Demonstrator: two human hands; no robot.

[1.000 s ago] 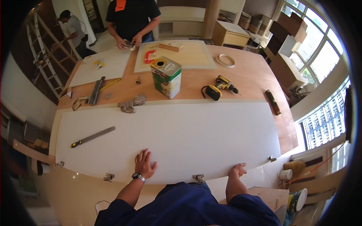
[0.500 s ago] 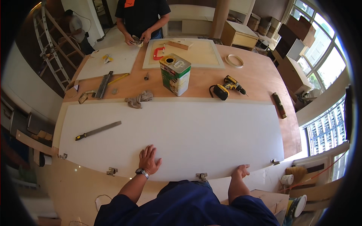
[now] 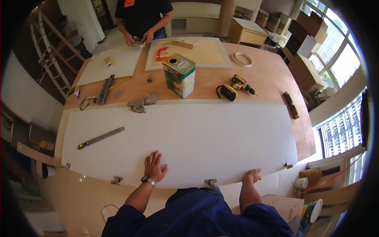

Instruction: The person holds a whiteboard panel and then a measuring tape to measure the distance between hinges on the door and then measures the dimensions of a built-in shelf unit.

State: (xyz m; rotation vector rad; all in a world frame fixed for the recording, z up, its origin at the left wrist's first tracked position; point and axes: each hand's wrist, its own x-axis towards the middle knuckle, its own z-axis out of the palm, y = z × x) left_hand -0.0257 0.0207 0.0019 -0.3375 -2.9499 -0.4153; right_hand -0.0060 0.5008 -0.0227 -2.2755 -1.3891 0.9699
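Note:
A long white panel [image 3: 205,134] lies across the near side of the table, with several metal hinges [image 3: 211,183] along its near edge. My left hand [image 3: 155,168] rests flat on the panel, fingers spread, a watch on the wrist. At the near edge, farther right, my right hand [image 3: 252,175] grips the panel; part of its fingers is hidden beyond the edge. On the panel's left part lies a file [image 3: 101,138] with a black and yellow handle, apart from both hands. A crumpled grey cloth [image 3: 142,103] lies at the panel's far edge.
Past the panel stand a green and white can [image 3: 179,77], a cordless drill [image 3: 237,87] and a red clamp [image 3: 161,54]. A level-like bar [image 3: 291,105] lies right. Across the wooden table [image 3: 213,89], another person's hands [image 3: 138,38] hold something small. A ladder [image 3: 49,59] leans far left.
The whole view has shifted slightly, moving the table items a little left and up in the picture. Both my hands keep their places on the panel.

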